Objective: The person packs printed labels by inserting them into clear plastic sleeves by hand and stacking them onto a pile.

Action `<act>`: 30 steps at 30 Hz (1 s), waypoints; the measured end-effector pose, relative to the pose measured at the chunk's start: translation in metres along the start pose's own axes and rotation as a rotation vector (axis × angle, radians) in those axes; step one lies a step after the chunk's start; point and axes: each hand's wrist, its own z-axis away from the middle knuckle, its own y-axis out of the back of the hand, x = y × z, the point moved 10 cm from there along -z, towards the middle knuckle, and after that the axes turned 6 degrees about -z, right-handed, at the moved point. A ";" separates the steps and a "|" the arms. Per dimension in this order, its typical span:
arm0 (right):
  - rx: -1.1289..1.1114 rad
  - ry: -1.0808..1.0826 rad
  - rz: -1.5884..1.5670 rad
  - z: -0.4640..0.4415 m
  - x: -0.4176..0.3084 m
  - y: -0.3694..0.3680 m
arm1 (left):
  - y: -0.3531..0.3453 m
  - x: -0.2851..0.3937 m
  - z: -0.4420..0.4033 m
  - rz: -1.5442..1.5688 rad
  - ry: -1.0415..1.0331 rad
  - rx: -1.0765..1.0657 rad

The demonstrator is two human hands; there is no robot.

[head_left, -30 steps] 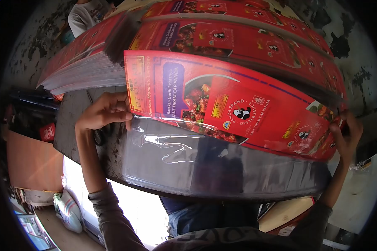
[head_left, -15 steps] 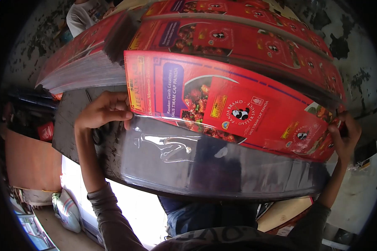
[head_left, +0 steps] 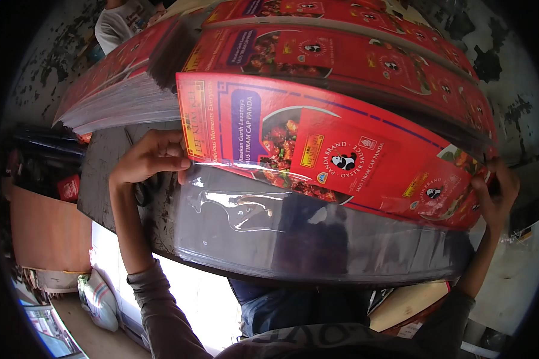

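A red printed sheet (head_left: 335, 152) with panda logos and food pictures stretches between my two hands. My left hand (head_left: 153, 158) pinches its lower left corner, thumb on top. At the other end, my right hand (head_left: 497, 188) is closed on the right edge, its fingertips partly hidden. Below the sheet lies a stack of glossy clear plastic sheets (head_left: 239, 239), whose upper part the red sheet covers. Just beyond, a stack of similar red sheets (head_left: 353, 63) spreads across the table.
Another thick stack of red sheets (head_left: 117, 90) stands at the left on the dark worn table (head_left: 102, 179). Near my left wrist lies a pair of scissors (head_left: 141, 194), partly hidden. A person in a white shirt (head_left: 120, 24) is at the far left. A tied sack (head_left: 99, 302) rests on the floor.
Both hands keep their hold on the red sheet, which stays almost in place. The whole view has shifted very slightly.
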 end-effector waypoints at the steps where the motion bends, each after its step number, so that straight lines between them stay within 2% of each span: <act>1: 0.010 -0.016 -0.016 0.000 0.001 0.001 | 0.000 0.000 0.000 -0.001 0.001 0.000; 7: -0.021 -0.064 -0.018 0.000 0.003 -0.002 | 0.000 0.001 0.002 0.025 -0.017 0.009; 12: -0.009 -0.033 -0.055 -0.001 0.001 -0.006 | -0.005 -0.005 0.004 -0.105 0.036 -0.067; 20: -0.006 -0.085 -0.053 0.002 0.010 -0.005 | 0.001 -0.006 0.003 -0.152 0.049 -0.010; 30: -0.025 0.026 0.005 -0.001 -0.003 -0.005 | 0.001 -0.009 0.001 -0.091 0.071 -0.014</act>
